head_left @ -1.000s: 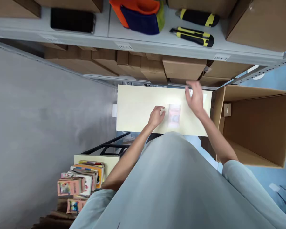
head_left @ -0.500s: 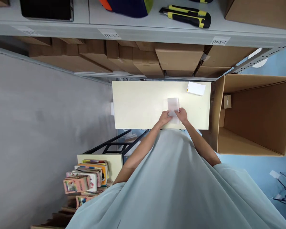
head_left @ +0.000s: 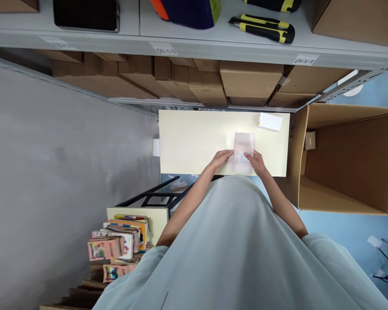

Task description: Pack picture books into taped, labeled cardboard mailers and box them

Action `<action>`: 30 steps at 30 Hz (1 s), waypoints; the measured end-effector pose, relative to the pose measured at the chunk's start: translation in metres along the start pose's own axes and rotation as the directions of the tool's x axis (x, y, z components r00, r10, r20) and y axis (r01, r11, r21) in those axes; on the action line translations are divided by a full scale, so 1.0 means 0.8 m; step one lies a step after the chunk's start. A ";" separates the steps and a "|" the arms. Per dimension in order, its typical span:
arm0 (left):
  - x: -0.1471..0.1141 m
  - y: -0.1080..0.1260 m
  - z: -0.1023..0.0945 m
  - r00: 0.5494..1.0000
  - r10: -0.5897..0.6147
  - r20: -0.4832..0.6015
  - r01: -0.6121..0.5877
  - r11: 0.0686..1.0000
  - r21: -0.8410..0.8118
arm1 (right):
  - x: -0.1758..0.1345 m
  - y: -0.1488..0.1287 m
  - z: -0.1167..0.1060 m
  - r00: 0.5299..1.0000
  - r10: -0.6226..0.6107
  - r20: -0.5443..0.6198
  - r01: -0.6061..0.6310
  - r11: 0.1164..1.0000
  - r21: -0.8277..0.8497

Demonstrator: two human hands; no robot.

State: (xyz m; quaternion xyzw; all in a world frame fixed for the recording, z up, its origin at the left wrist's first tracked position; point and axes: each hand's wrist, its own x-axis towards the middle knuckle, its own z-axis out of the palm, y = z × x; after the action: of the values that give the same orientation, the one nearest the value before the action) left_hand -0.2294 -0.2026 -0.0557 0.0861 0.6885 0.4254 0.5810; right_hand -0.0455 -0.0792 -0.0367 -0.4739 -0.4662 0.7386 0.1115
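A translucent, pinkish-white plastic sleeve (head_left: 244, 142) sits over the front part of the cream tabletop (head_left: 190, 137). What it contains, if anything, is too blurred to make out. My right hand (head_left: 256, 162) grips its right edge, thumb lying across the top and the other fingers partly underneath. At the left edge, my left hand (head_left: 222, 158) pinches a thin clear part of the same sleeve between its fingertips. A small white box (head_left: 270, 122) lies at the table's back right corner, apart from both hands.
A large open cardboard box (head_left: 345, 198) stands against the table's right side. Behind the table, a grey shelf (head_left: 194, 45) bears cardboard boxes (head_left: 250, 79), utility knives (head_left: 265, 29) and a black phone-like device (head_left: 86, 15). Books (head_left: 105, 249) are stacked at lower left beside a grey wall.
My hands have moved apart, and the plastic sleeve now looks wider and spread flatter. My right hand has shifted right along with its edge. The whole view has shifted slightly.
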 end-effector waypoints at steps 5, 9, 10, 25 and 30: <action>-0.025 0.017 -0.023 0.992 0.076 -0.101 -0.077 0.997 -0.013 | -0.007 -0.022 0.032 1.000 -0.016 0.015 0.017 0.999 -0.050; -0.048 0.028 -0.054 0.975 0.166 -0.145 -0.170 0.985 -0.015 | -0.009 -0.038 0.070 0.999 -0.038 0.023 0.039 0.997 -0.071; -0.055 0.031 -0.064 0.974 0.184 -0.133 -0.192 0.980 -0.049 | -0.009 -0.042 0.081 0.999 -0.046 0.023 0.047 0.996 -0.074; -0.092 0.032 -0.240 0.948 0.181 -0.262 -0.222 0.965 -0.139 | 0.026 -0.042 0.285 0.989 -0.123 -0.084 0.081 0.918 -0.387; -0.082 0.033 -0.285 0.919 0.140 -0.368 -0.208 0.966 -0.151 | 0.021 -0.052 0.352 0.948 -0.298 0.114 0.305 0.741 -0.599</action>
State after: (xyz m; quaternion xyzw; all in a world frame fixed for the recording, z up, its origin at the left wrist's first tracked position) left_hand -0.4184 -0.3372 0.0019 0.0141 0.7283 0.5471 0.4124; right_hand -0.2924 -0.2105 0.0192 -0.3988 -0.7499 0.5234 0.0684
